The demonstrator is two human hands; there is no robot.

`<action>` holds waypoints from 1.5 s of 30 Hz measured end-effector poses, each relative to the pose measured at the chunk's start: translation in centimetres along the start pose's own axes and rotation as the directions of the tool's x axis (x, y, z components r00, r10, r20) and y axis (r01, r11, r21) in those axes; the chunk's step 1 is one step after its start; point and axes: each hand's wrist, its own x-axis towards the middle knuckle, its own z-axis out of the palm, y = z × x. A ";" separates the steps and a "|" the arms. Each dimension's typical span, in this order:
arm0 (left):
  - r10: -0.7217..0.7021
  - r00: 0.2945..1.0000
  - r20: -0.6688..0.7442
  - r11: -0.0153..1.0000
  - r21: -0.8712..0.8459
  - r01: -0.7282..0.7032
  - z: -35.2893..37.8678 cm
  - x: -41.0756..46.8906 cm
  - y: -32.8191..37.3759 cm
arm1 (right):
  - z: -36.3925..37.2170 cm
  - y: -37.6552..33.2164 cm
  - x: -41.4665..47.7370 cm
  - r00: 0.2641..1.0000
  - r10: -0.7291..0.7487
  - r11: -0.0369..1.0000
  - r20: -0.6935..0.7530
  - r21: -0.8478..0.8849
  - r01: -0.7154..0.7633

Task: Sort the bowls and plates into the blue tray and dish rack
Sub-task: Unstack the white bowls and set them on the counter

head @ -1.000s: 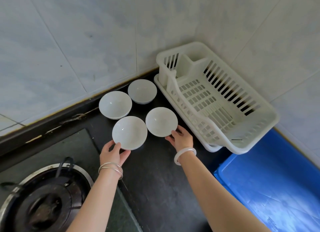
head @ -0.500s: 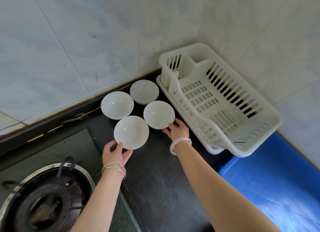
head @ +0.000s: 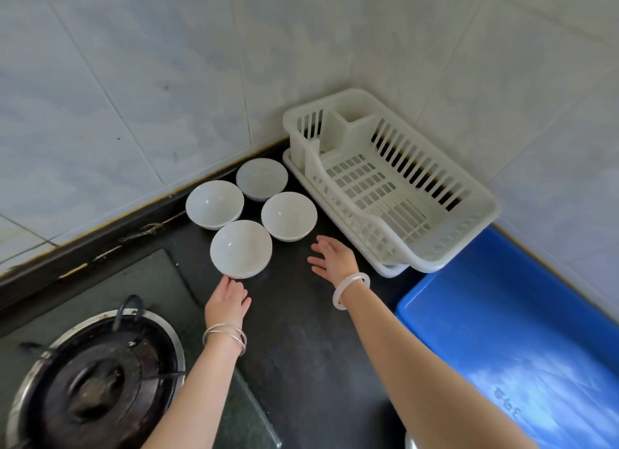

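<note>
Several white bowls stand in a cluster on the dark counter: a near one [head: 240, 248], a right one [head: 288, 215], a left one [head: 214, 204] and a far one [head: 262, 178] by the wall. My left hand [head: 227, 302] lies just below the near bowl, its fingertips at the rim. Open and holding nothing, my right hand [head: 333, 259] hovers a little below and right of the right bowl. The white dish rack [head: 475, 220] sits empty in the corner. The blue tray [head: 522, 331] lies at the right, also empty.
A gas burner [head: 93, 378] sits at the lower left on a dark glass hob. Tiled walls close the counter at the back and right. Bare dark counter [head: 301, 341] lies between my arms.
My right hand has drawn back from the right bowl, which now sits closer to the others. My left hand has slid slightly back from the near bowl.
</note>
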 end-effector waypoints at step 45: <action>-0.307 0.752 0.584 0.531 0.761 -0.374 4.5 -19.7 -15.3 | -23.0 14.9 -21.9 0.836 -0.278 0.525 -0.474 -0.803 -0.280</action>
